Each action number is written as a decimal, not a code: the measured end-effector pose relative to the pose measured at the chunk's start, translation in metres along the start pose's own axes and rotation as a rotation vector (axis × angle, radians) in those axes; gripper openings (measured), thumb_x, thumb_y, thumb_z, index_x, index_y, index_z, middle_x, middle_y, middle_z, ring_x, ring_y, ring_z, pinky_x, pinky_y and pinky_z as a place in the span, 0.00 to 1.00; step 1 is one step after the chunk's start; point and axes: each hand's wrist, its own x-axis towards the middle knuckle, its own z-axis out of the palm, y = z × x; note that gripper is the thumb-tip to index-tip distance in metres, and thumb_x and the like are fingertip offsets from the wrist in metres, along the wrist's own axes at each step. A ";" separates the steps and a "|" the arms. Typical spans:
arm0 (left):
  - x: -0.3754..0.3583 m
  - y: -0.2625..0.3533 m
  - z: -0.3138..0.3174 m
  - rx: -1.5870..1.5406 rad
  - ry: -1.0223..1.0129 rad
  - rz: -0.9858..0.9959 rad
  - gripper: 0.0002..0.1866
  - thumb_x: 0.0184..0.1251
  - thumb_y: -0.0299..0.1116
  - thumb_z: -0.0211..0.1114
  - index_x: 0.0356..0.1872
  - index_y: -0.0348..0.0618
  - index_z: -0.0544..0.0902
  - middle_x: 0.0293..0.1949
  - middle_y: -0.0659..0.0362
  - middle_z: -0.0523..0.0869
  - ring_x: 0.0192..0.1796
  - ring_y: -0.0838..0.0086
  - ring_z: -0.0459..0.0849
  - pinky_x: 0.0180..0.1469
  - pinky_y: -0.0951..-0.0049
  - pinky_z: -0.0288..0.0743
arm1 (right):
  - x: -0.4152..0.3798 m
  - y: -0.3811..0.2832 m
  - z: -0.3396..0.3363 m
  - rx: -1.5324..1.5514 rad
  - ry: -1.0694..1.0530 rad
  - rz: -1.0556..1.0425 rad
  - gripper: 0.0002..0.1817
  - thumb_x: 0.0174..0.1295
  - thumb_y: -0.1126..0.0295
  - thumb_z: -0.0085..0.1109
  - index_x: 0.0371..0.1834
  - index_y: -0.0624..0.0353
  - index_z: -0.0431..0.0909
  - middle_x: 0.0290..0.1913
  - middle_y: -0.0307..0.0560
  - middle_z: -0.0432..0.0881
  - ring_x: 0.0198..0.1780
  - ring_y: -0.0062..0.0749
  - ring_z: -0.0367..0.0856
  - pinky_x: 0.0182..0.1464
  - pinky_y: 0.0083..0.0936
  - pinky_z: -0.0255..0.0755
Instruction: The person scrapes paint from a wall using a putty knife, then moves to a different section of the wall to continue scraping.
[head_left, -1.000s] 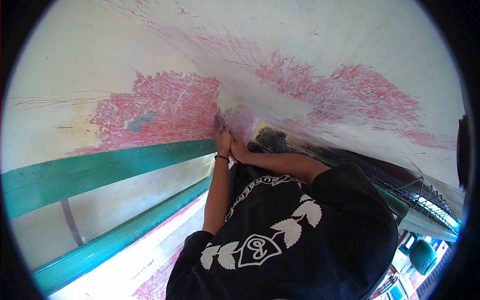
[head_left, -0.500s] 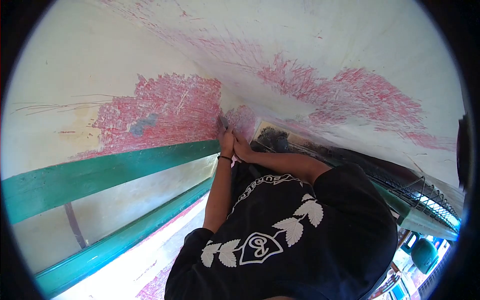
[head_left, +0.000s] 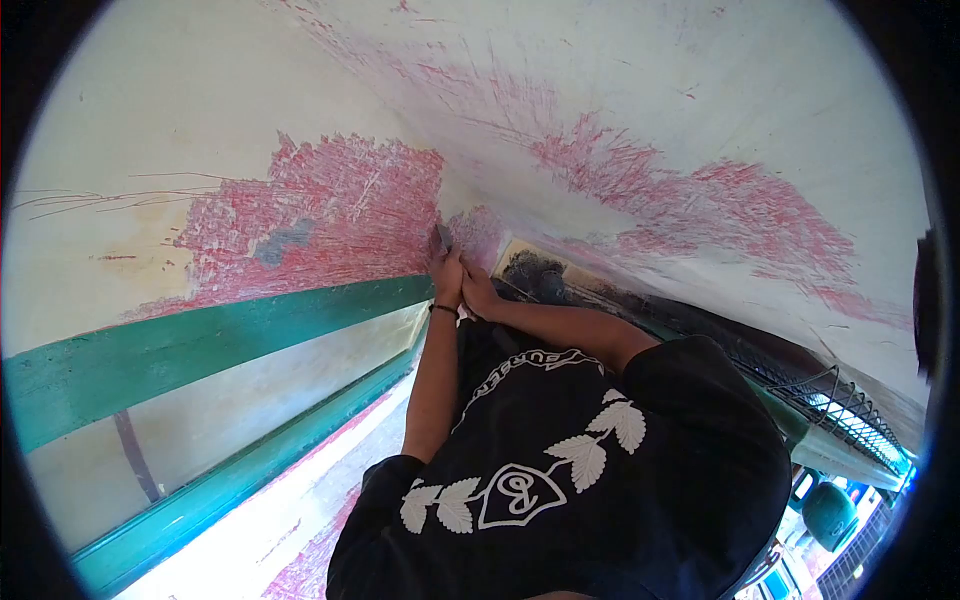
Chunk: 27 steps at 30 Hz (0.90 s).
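Note:
My left hand [head_left: 447,278], with a dark band at the wrist, is closed around a scraper. The scraper's grey blade [head_left: 441,239] points up, against the wall in the corner. My right hand [head_left: 478,290] is closed too and pressed against the left, apparently on the same handle, which the fingers hide. Left of the blade is a large patch of wall [head_left: 330,220] stripped to scratched red, with a grey spot in it. A smaller pinkish patch [head_left: 478,232] lies just right of the blade.
Below the stripped patch runs a green beam [head_left: 200,335], with a second green rail [head_left: 240,460] lower down. More red scratches mark the sloped white surface [head_left: 720,205] at right. A blackened panel [head_left: 535,275] adjoins the corner; a wire rack [head_left: 840,410] is at right.
The view has shifted slightly, and my hands sit a little further up and left in it. Both hands stay together on the scraper in the corner.

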 end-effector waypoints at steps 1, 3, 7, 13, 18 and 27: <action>0.000 0.005 0.000 0.087 -0.038 -0.020 0.24 0.66 0.45 0.61 0.46 0.29 0.83 0.42 0.46 0.88 0.46 0.61 0.84 0.52 0.62 0.72 | 0.005 -0.003 -0.005 0.028 -0.020 0.028 0.23 0.77 0.63 0.37 0.71 0.56 0.66 0.24 0.48 0.79 0.13 0.30 0.73 0.14 0.30 0.68; 0.007 0.006 0.005 0.109 -0.082 -0.173 0.25 0.66 0.46 0.61 0.47 0.29 0.83 0.44 0.47 0.88 0.48 0.60 0.84 0.53 0.62 0.72 | 0.007 -0.005 -0.014 0.045 -0.033 0.039 0.23 0.77 0.63 0.37 0.70 0.57 0.67 0.21 0.47 0.78 0.11 0.29 0.72 0.12 0.30 0.66; 0.020 -0.029 0.016 -0.033 -0.007 -0.132 0.25 0.65 0.48 0.62 0.45 0.30 0.84 0.41 0.47 0.88 0.45 0.61 0.84 0.52 0.61 0.72 | 0.009 -0.006 -0.011 0.078 -0.019 -0.001 0.22 0.77 0.62 0.36 0.68 0.59 0.69 0.17 0.45 0.74 0.09 0.27 0.69 0.09 0.30 0.63; 0.015 -0.048 0.016 -0.249 0.054 0.017 0.26 0.65 0.50 0.62 0.42 0.30 0.85 0.37 0.47 0.88 0.40 0.60 0.84 0.50 0.62 0.74 | 0.003 0.005 0.000 0.034 0.041 -0.094 0.22 0.78 0.64 0.35 0.67 0.61 0.70 0.19 0.47 0.76 0.11 0.28 0.72 0.12 0.28 0.66; 0.014 -0.011 0.010 0.093 -0.041 -0.126 0.22 0.67 0.45 0.62 0.42 0.29 0.84 0.39 0.51 0.87 0.41 0.65 0.82 0.49 0.64 0.73 | 0.003 -0.005 -0.013 -0.072 -0.014 0.039 0.23 0.78 0.65 0.35 0.71 0.61 0.66 0.29 0.51 0.82 0.20 0.30 0.79 0.23 0.27 0.72; -0.016 0.022 0.009 -0.156 0.041 0.047 0.22 0.66 0.42 0.63 0.49 0.30 0.82 0.44 0.51 0.87 0.48 0.64 0.82 0.54 0.63 0.72 | 0.004 0.015 0.001 0.027 0.016 -0.035 0.25 0.78 0.59 0.35 0.72 0.59 0.65 0.23 0.46 0.79 0.14 0.26 0.73 0.13 0.27 0.66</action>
